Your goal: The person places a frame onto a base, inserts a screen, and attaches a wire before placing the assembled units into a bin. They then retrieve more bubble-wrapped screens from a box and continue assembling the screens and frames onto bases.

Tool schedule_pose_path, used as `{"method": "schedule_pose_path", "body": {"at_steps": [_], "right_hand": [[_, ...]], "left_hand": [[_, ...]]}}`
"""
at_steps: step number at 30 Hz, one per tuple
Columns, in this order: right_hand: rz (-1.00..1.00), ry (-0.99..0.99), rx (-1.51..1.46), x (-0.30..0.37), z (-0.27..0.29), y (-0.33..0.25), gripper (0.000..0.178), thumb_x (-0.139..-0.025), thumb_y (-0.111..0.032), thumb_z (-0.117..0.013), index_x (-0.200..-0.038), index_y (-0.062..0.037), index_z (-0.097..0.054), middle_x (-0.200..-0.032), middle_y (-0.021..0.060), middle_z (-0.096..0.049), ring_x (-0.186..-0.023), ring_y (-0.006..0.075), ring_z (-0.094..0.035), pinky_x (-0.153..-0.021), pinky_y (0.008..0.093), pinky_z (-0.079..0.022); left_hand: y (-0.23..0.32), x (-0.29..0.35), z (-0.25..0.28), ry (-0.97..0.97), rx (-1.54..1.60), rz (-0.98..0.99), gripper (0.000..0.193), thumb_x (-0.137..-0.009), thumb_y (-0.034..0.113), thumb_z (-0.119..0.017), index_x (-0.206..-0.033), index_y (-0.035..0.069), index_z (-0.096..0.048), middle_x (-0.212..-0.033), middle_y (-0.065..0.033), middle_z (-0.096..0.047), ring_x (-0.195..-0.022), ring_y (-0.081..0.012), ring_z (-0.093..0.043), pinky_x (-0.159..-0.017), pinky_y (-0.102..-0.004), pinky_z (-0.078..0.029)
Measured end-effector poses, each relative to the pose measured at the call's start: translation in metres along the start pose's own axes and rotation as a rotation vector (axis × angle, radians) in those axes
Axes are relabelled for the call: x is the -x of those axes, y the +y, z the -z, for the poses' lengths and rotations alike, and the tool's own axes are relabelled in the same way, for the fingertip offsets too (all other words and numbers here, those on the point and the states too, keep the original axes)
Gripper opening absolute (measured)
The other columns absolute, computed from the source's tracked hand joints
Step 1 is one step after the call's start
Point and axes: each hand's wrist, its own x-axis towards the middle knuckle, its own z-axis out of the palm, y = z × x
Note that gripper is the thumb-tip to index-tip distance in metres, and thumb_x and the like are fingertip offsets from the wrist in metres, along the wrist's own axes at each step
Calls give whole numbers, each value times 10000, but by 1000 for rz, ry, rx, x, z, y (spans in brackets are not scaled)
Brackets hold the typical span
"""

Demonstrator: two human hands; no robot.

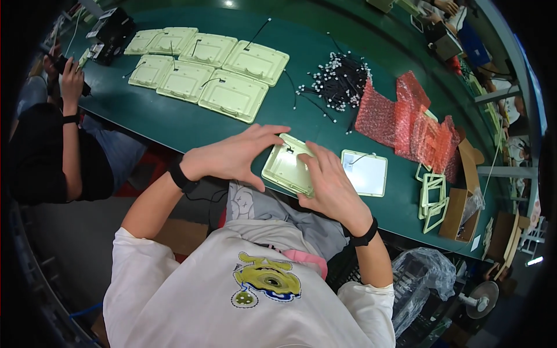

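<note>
Head view: pale-green cover (285,169) on green table (174,122), between hands
Left hand (232,155): thumb, fingers spread apart
Right hand (336,187): over cover's right edge; can't tell if gripping
Label: black box (111,36), print too small

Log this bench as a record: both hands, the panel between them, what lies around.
Near panel: pale green, tray-like, small black part near far edge
Left hand: at its left side, fingers spread, contact unclear
Right hand: over its right side, grip unclear
Far left: two rows of pale green panels
Far middle: pile of black cables, white ends
Right: white-faced panel, red bubble wrap, pale green frames, cardboard box
Surface: green table
</note>
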Motion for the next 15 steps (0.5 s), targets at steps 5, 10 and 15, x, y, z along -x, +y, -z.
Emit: {"method": "schedule_pose_path", "body": {"at_steps": [5, 10, 15], "right_hand": [[-31, -48, 66, 3, 1, -9, 803, -717, -176, -892, -1409, 6, -529, -1553, 270, -439, -1406, 450, -469, -1182, 529, -410], [-50, -69, 101, 7, -2, -12, 813, -744, -193, -900, -1435, -3, -515, -1593, 258, -408, -1449, 450, -440, -1198, 550, -395], [-64, -81, 83, 5, -4, -10, 821, -763, -196, -900, -1465, -31, -507, -1629, 236, -386, -1478, 450, -418, -1203, 583, -389]], "left_hand": [[8, -3, -11, -76, -32, 67, 795, -674, 165, -961, -1356, -3, -588, -1605, -106, -457, -1309, -320, -525, -1143, -429, -471], [8, -3, -14, -47, -44, 51, 754, -683, 137, -944, -1323, -15, -577, -1579, -118, -479, -1276, -343, -547, -1115, -425, -491], [9, -4, -12, -26, 21, 59, 707, -671, 64, -929, -1274, -18, -569, -1546, -152, -506, -1292, -364, -549, -1091, -434, -502]]}}
